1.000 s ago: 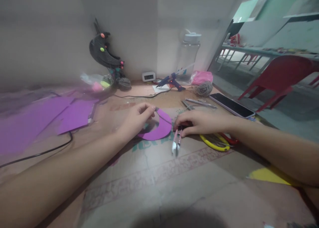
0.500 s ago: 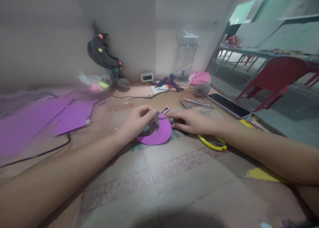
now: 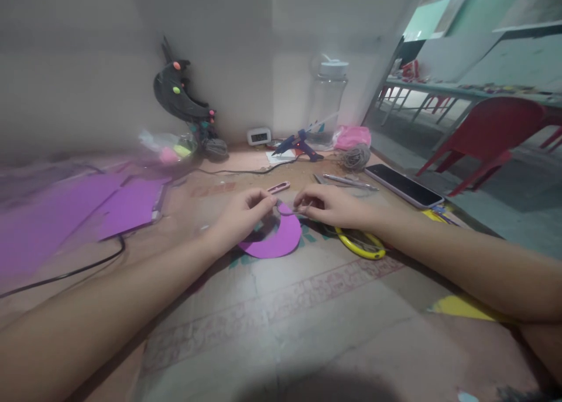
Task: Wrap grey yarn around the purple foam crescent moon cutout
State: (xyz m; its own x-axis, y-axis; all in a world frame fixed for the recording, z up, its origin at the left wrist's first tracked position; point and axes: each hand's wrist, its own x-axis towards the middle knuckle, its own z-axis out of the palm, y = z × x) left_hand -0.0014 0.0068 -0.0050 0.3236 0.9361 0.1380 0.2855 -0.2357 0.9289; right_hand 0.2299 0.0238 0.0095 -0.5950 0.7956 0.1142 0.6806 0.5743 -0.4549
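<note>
A purple paper crescent [image 3: 281, 238] lies near the middle of the table, its upper tip between my hands. My left hand [image 3: 252, 212] pinches that tip, where a bit of grey yarn [image 3: 286, 212] crosses it. Just to the right, my right hand [image 3: 325, 206] has its thumb and fingers closed on the yarn. Under the right wrist sit scissors with yellow handles [image 3: 360, 247], their blades mostly hidden. A pink utility knife [image 3: 279, 187] rests beyond my left fingertips.
Behind stand a blue glue gun [image 3: 298, 145], a small clock [image 3: 259, 136], a bottle [image 3: 329, 98] and a grey yarn ball [image 3: 356, 156]. A phone [image 3: 404, 185] lies right, purple sheets [image 3: 132, 206] left. A dark crescent ornament [image 3: 178, 92] is against the wall.
My right fingers have risen slightly and closed on the yarn, which now crosses the crescent's tip. The pink knife has shifted left and turned flatter. The scissors have slid left.
</note>
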